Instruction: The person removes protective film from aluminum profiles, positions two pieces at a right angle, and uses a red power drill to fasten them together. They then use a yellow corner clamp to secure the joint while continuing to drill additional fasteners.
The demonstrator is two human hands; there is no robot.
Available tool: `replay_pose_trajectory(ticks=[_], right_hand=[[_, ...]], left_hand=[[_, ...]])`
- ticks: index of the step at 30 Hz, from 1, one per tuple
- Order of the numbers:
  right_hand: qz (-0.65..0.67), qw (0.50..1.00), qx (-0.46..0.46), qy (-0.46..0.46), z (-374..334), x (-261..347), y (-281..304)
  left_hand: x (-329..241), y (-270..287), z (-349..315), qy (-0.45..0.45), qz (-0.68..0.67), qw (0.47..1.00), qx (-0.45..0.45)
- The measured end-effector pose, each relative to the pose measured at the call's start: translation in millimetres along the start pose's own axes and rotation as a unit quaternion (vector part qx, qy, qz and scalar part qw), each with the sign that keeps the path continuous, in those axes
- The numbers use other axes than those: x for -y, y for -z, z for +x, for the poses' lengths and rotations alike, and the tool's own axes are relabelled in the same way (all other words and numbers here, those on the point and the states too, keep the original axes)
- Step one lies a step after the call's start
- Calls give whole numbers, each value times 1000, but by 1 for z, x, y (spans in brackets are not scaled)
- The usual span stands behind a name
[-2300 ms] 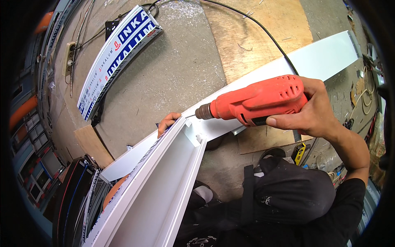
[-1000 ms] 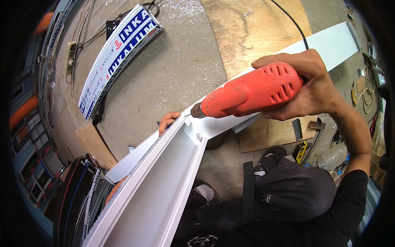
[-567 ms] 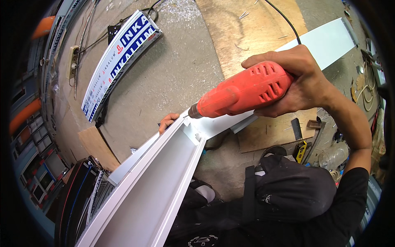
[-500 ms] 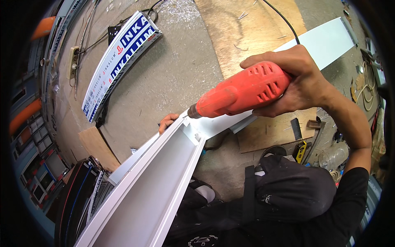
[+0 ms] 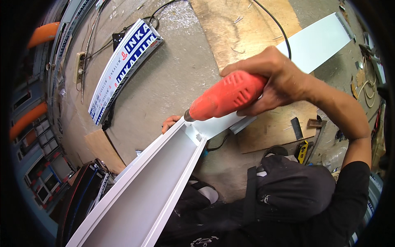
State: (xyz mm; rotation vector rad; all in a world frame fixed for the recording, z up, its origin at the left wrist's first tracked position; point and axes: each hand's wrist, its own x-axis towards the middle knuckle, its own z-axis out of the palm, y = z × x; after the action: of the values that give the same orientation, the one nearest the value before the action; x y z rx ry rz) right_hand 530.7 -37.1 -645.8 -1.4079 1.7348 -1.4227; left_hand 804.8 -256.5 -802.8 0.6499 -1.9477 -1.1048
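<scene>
My right hand is wrapped round a red power drill, its black cord rising behind. The drill's dark chuck points down-left and meets the corner where a long white channel-shaped profile joins another white panel. Whether a bit or screw is under the chuck I cannot see. Fingers of my left hand curl over the far edge of the white profile, right beside the chuck; the rest of that hand is hidden behind the profile.
Plywood sheets lie on the concrete floor. A profile in printed film lies at the far left, near a power strip. By my knee are a yellow-black tool and metal offcuts. Coiled cable lies at the right.
My right hand and the drill have shifted left and slightly down, with the chuck closer to the corner. My left fingers remain at the profile's edge.
</scene>
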Motion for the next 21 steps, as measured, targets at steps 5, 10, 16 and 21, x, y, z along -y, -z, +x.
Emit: replay_pose_trajectory(ticks=[5, 10, 16, 21], right_hand=[[-35, 999, 2, -16, -4, -5, 26], [59, 946, -92, -305, -8, -3, 58], [550, 728, -300, -279, 75, -97, 33], [596, 682, -359, -225, 125, -171, 16]], left_hand=[[15, 42, 3, 18, -1, 996, 88], [13, 48, -5, 21, 34, 991, 125], [2, 48, 2, 11, 21, 980, 200], [-5, 62, 3, 10, 15, 948, 319]])
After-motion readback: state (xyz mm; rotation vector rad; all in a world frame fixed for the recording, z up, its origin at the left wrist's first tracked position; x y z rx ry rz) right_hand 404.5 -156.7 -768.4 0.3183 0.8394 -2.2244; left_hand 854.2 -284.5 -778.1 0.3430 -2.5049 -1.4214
